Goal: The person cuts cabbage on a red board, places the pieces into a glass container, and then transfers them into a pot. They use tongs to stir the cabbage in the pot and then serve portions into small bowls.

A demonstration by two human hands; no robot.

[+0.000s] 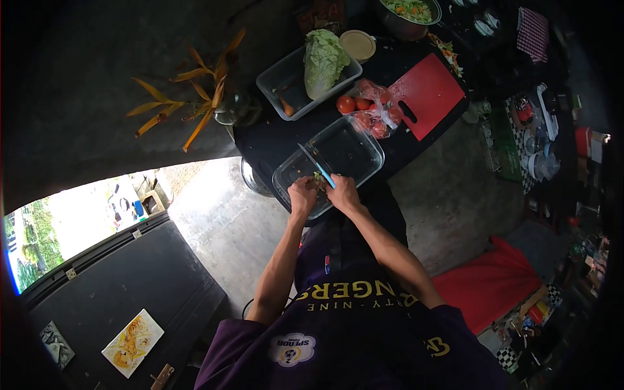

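My right hand [343, 192] is closed around the blue handle of a knife [327, 175], whose blade points away and to the left. Close beside it, my left hand [303, 195] has its fingers pinched on a small greenish-brown piece of vegetable [318, 184], too small to name surely. Both hands are over the near side of a clear rectangular container [381, 158], which has a few small scraps in it. Just beyond it lie red tomatoes [346, 104], several of them in a clear plastic bag [394, 116].
Behind stands another clear container [263, 83] with a napa cabbage [323, 64] and a carrot [286, 106]. A red cutting board [432, 91] lies to the right. At the back are a round tan lid [358, 46] and a pot [406, 29] of shredded vegetables. A plant [211, 97] leans at left.
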